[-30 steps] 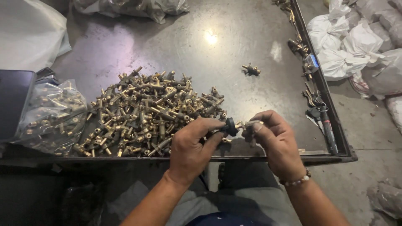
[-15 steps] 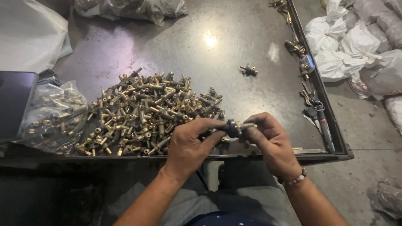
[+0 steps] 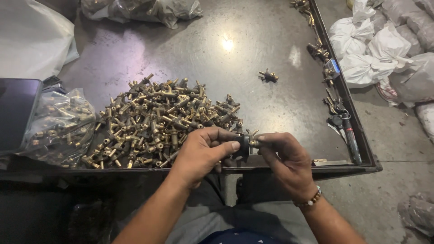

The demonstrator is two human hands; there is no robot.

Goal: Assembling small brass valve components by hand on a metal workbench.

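Brass fitting [image 3: 251,143] sat pinched between both hands at the table's [image 3: 253,68] near edge: left hand [image 3: 202,152] fingers closed on its black end, right hand [image 3: 285,159] fingers on the brass end. Since a second ago both hands drew closer together. Brass pile [image 3: 162,122] lay just left; open room ahead up to lone fitting [image 3: 268,76]
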